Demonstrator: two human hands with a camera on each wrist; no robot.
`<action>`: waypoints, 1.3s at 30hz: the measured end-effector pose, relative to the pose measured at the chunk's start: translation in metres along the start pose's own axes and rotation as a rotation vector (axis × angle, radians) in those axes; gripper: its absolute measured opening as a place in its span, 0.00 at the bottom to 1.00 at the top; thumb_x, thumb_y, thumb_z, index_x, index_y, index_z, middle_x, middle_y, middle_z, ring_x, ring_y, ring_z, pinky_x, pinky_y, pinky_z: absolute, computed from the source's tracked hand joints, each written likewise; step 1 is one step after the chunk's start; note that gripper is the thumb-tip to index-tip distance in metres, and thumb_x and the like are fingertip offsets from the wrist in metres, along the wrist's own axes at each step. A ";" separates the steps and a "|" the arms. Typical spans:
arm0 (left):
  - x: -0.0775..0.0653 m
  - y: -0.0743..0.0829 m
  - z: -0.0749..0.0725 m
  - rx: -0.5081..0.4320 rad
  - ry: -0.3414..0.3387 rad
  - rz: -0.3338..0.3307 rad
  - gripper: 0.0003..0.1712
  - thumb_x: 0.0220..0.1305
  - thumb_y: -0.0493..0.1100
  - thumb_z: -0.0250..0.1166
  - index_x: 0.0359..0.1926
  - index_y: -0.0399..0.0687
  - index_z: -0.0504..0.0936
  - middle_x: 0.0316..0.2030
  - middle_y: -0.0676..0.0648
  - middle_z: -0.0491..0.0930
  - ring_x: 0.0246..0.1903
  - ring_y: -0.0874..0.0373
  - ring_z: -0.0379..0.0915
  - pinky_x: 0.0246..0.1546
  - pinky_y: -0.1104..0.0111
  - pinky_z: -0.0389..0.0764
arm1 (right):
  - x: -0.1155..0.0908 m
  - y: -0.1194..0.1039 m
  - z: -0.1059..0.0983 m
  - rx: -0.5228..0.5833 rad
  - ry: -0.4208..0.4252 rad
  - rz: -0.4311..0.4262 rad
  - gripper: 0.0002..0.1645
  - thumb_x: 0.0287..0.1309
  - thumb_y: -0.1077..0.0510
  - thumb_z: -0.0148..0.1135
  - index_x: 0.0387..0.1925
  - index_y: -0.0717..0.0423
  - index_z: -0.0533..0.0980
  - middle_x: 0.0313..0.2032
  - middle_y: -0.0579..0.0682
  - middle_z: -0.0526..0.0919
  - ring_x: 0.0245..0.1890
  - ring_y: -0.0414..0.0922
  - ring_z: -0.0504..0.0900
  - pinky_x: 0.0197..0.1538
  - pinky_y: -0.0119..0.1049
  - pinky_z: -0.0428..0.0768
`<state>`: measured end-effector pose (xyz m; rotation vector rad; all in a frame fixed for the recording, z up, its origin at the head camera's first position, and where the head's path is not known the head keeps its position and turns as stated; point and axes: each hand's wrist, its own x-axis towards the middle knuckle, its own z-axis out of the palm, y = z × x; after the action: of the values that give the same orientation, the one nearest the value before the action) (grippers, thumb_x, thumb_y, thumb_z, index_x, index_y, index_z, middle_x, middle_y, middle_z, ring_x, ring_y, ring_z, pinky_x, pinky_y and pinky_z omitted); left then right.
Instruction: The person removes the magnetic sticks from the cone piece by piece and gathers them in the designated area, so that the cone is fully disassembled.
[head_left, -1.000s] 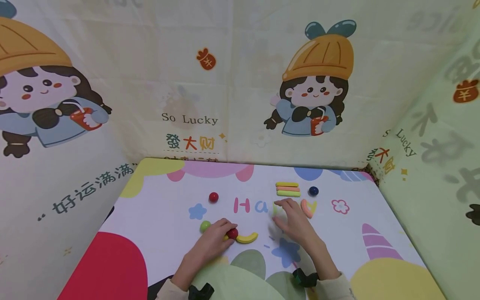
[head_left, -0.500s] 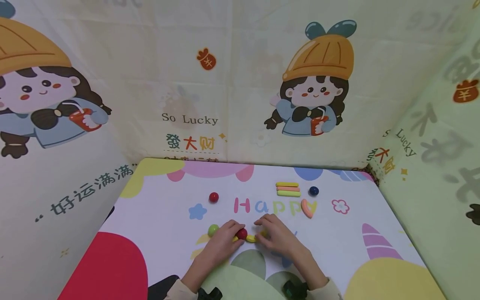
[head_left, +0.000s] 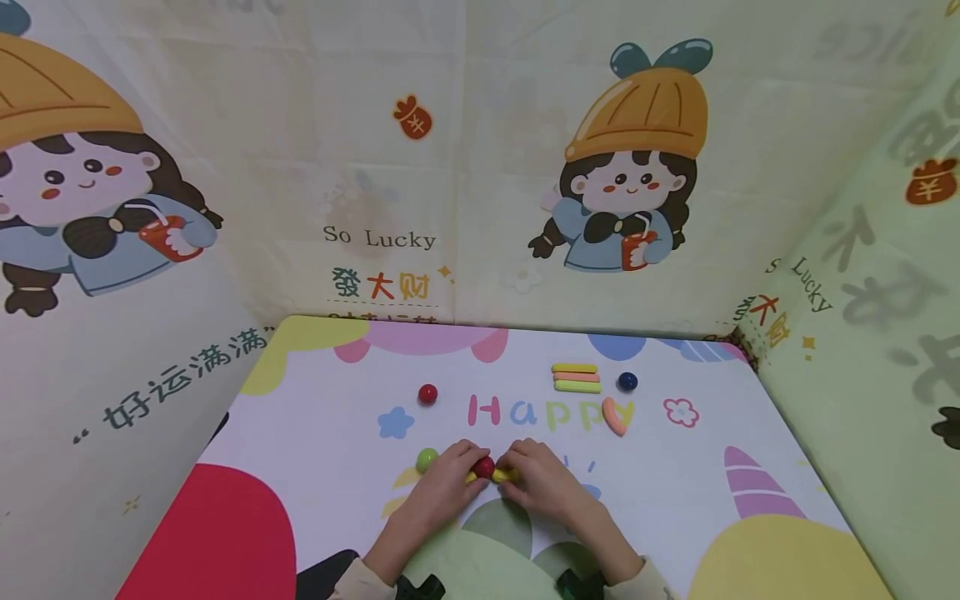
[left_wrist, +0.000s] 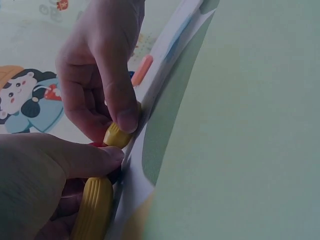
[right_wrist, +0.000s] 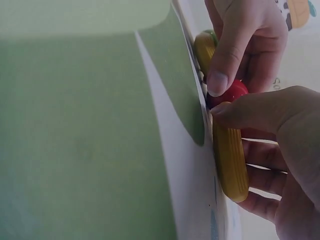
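My left hand point(head_left: 442, 483) pinches a red ball point(right_wrist: 236, 92) between thumb and fingers. A yellow ribbed rod point(left_wrist: 94, 207) lies under that hand, and a green ball point(head_left: 427, 460) stands at its far end. From the right, my right hand point(head_left: 542, 477) grips a second, curved yellow rod point(right_wrist: 231, 162), its thumb at the end that meets the red ball. In the head view the fingers cover most of both rods. The two hands nearly meet over the ball, low over the printed table point(head_left: 330, 417).
Behind the hands lie another red ball point(head_left: 427, 395), a stack of yellow, pink and green rods point(head_left: 577, 378), a dark blue ball point(head_left: 627, 382) and a curved pink rod point(head_left: 613, 417). A printed cloth point(head_left: 495, 167) hangs around the table.
My right hand has come left and down from the printed letters and now grips the curved yellow rod. My left hand has slid slightly right, along with the red ball and green ball.
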<state>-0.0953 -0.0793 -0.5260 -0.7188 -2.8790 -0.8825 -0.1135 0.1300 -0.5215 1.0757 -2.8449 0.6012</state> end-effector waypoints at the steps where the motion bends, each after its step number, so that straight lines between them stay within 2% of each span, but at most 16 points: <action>1: 0.000 0.000 0.000 0.000 0.004 0.005 0.24 0.62 0.45 0.72 0.58 0.43 0.81 0.48 0.49 0.80 0.46 0.58 0.78 0.51 0.67 0.85 | 0.000 -0.001 0.000 -0.001 -0.004 0.005 0.13 0.56 0.51 0.72 0.43 0.49 0.84 0.38 0.41 0.83 0.40 0.38 0.76 0.49 0.35 0.80; 6: -0.001 0.000 0.000 -0.007 0.002 0.002 0.24 0.61 0.45 0.72 0.58 0.43 0.81 0.48 0.49 0.81 0.46 0.59 0.78 0.50 0.68 0.85 | 0.001 -0.001 0.000 -0.001 -0.004 0.014 0.13 0.57 0.50 0.72 0.44 0.48 0.84 0.38 0.40 0.83 0.40 0.37 0.76 0.49 0.34 0.79; 13: -0.001 0.000 0.000 -0.012 0.002 0.000 0.24 0.62 0.44 0.72 0.57 0.43 0.81 0.48 0.49 0.81 0.46 0.59 0.78 0.50 0.68 0.85 | 0.000 0.000 0.002 -0.002 0.047 -0.022 0.12 0.55 0.52 0.73 0.42 0.48 0.84 0.36 0.40 0.83 0.38 0.37 0.76 0.45 0.33 0.78; 21: 0.000 0.000 0.002 -0.008 -0.005 -0.008 0.24 0.62 0.45 0.72 0.58 0.44 0.81 0.48 0.49 0.81 0.46 0.59 0.78 0.51 0.68 0.84 | 0.000 0.001 0.003 -0.010 0.071 -0.022 0.12 0.54 0.52 0.73 0.40 0.48 0.84 0.34 0.39 0.82 0.36 0.36 0.74 0.43 0.32 0.77; 31: 0.000 0.002 0.002 0.006 0.018 0.010 0.24 0.61 0.44 0.73 0.57 0.42 0.82 0.47 0.49 0.81 0.45 0.58 0.78 0.50 0.68 0.85 | -0.001 0.000 -0.001 -0.003 0.053 0.010 0.12 0.53 0.51 0.73 0.39 0.47 0.85 0.33 0.38 0.82 0.35 0.35 0.72 0.42 0.30 0.75; 39: -0.001 0.001 0.001 0.011 -0.003 -0.033 0.24 0.62 0.45 0.72 0.58 0.44 0.81 0.48 0.50 0.81 0.46 0.59 0.77 0.51 0.67 0.85 | -0.003 0.001 -0.004 0.004 -0.009 0.079 0.12 0.55 0.52 0.72 0.42 0.49 0.85 0.34 0.39 0.80 0.35 0.35 0.71 0.43 0.33 0.78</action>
<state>-0.0937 -0.0784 -0.5261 -0.6745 -2.9036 -0.8692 -0.1117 0.1341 -0.5187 0.9729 -2.9073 0.6093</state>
